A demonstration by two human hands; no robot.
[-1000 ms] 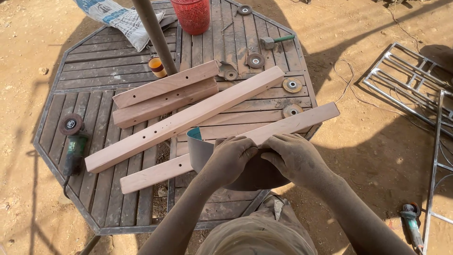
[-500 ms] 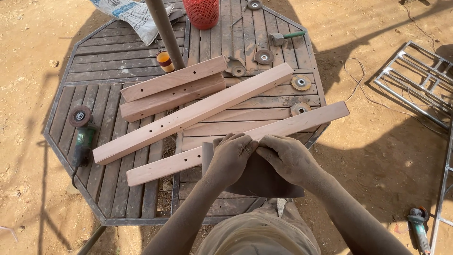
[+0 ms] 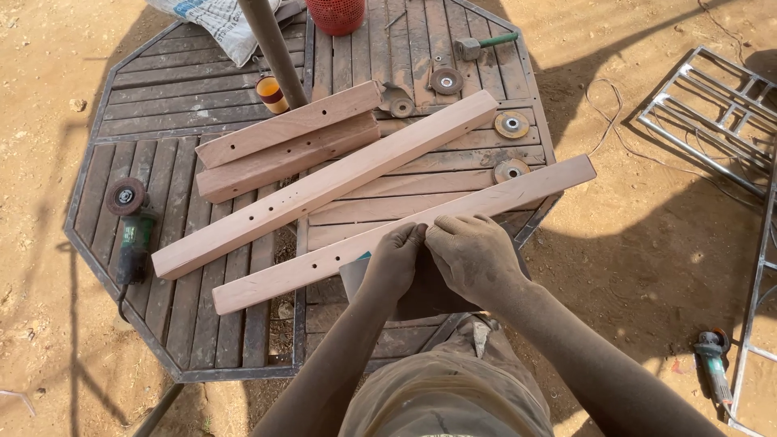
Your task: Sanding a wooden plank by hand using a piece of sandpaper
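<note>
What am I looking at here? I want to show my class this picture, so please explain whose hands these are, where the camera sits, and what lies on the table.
The camera is worn on a person's head and looks down, so both bare hands are that person's own. The left hand and right hand meet at the edge of the nearest wooden bar, pinching something too small to make out.

The surface is an eight-sided slatted table outdoors on sand. On it lie three more drilled wooden bars, an angle grinder, several round grinding discs, a hammer and a red container.

Bare dusty forearms, no sleeves, dust-coated hands, khaki trousers
</note>
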